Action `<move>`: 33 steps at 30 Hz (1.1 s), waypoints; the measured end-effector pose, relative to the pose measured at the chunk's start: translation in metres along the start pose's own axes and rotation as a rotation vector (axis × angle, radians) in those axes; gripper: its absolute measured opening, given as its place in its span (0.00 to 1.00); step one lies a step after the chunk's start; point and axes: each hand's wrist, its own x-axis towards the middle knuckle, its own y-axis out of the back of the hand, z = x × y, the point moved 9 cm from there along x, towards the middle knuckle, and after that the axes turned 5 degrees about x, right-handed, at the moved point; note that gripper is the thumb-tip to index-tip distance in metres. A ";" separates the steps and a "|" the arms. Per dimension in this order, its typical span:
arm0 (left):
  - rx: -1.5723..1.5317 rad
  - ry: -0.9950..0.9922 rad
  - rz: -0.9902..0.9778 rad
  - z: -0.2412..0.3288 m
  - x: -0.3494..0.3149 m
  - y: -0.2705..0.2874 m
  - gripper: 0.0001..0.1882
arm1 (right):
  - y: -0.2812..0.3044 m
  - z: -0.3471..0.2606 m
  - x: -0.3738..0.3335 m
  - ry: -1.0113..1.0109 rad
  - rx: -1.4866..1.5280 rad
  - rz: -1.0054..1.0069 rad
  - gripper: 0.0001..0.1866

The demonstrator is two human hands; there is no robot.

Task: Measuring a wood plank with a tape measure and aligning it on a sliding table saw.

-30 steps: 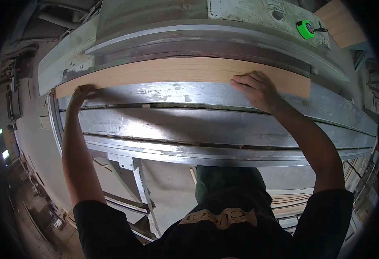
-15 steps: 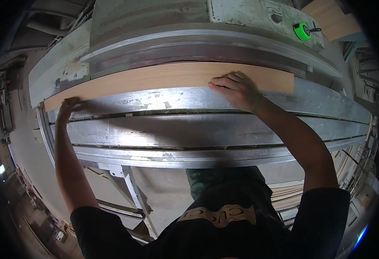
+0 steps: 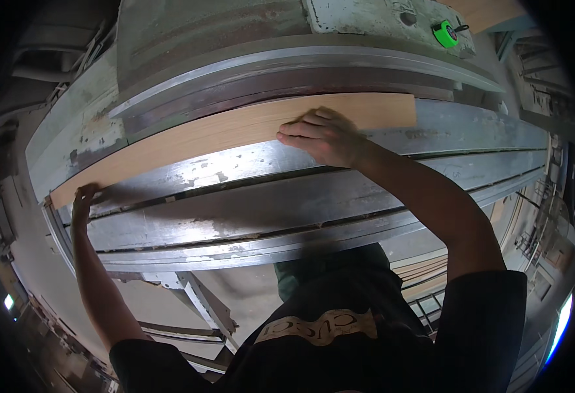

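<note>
A long, light-brown wooden board (image 3: 235, 127) lies flat along the far side of a silvery metal machine table (image 3: 261, 203), in front of a long metal rail (image 3: 248, 60). At the board's left end my left hand (image 3: 84, 196) is closed on its near edge, fingers bent over it. My right hand (image 3: 320, 136) sits right of the board's middle, its fingers together on top at the near edge. The thumb is partly hidden. Dark grooves run lengthwise through the metal table, nearer to me than the board.
A green tape measure (image 3: 446, 34) lies on the worn whitish machine top at the far right. Another wooden panel (image 3: 487, 12) shows at the far right corner. Below the table's left part is a metal support leg (image 3: 205, 308). Several wooden strips (image 3: 425, 272) lie low on my right.
The view has tilted and shifted. My right hand has moved left, and the board seems to have slid slightly left with it. My left hand stays at the board's left end.
</note>
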 end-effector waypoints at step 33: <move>-0.128 -0.103 -0.113 0.001 -0.015 -0.012 0.24 | 0.015 -0.016 -0.016 -0.014 0.049 0.023 0.17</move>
